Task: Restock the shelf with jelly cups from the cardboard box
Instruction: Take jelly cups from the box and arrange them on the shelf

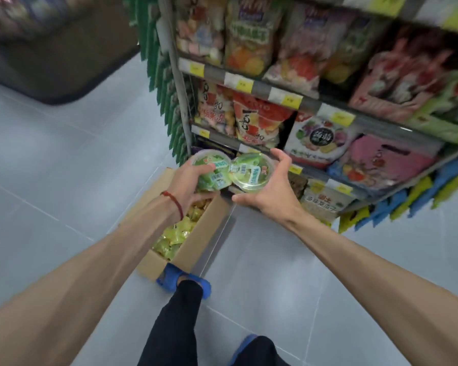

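My left hand (188,184) grips a clear round jelly cup (209,170) with green contents, held above the far end of the cardboard box (196,244). My right hand (273,188) holds a second green jelly cup (251,173), thumb under it and fingers over its far rim. The two cups touch side by side in front of the low shelf (312,178). The open box stands on the floor below my left forearm, filled with several yellow-green packets.
The shelving unit (288,93) rises on the right, packed with colourful snack bags behind yellow price tags. Green packets hang at its left end (169,101). A dark mat (58,62) lies far left. My blue-shoed foot (183,281) stands against the box.
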### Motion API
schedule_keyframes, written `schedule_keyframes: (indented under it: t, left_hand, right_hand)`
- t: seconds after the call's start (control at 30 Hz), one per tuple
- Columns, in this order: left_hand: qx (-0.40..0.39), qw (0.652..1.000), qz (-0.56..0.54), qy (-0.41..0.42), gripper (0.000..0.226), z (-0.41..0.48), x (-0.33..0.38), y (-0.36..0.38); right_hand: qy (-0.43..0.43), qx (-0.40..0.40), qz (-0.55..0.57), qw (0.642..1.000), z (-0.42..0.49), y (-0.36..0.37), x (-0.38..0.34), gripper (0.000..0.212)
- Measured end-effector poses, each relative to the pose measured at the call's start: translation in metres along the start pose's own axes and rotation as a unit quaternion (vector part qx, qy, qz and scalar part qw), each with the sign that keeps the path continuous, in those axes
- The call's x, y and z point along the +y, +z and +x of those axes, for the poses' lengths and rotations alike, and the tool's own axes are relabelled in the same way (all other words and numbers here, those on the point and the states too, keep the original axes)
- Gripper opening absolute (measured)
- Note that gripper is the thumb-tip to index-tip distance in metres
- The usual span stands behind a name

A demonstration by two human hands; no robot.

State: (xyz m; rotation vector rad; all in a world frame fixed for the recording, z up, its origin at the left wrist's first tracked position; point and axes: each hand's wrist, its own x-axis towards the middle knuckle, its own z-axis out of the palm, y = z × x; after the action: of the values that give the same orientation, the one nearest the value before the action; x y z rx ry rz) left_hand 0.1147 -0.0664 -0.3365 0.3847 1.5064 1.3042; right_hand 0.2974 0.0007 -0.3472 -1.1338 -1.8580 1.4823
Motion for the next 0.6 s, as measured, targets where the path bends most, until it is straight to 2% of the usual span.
schedule_keyframes:
  t: [0.13, 0.27, 0.4, 0.6]
  left_hand:
    - [-0.061, 0.997, 0.031, 0.027, 0.035, -0.042, 0.043, 0.045]
    - [-0.150, 0.980, 0.107, 0.073, 0.058, -0.072, 0.085, 0.078]
    - [-0.205, 0.965, 0.135, 0.088, 0.068, -0.090, 0.129, 0.102]
    - [-0.278, 0.943, 0.151, 0.102, 0.073, -0.084, 0.186, 0.118]
  right_hand:
    - [-0.027, 0.046, -0.021, 0.998, -0.026, -0.053, -0.038, 0.103]
    - [-0.035, 0.082, -0.012, 0.996, -0.042, -0.102, -0.084, 0.099]
    - [-0.051, 0.110, 0.007, 0.993, -0.050, -0.139, -0.129, 0.093]
    - [-0.039, 0.134, 0.052, 0.989, -0.041, -0.162, -0.181, 0.109]
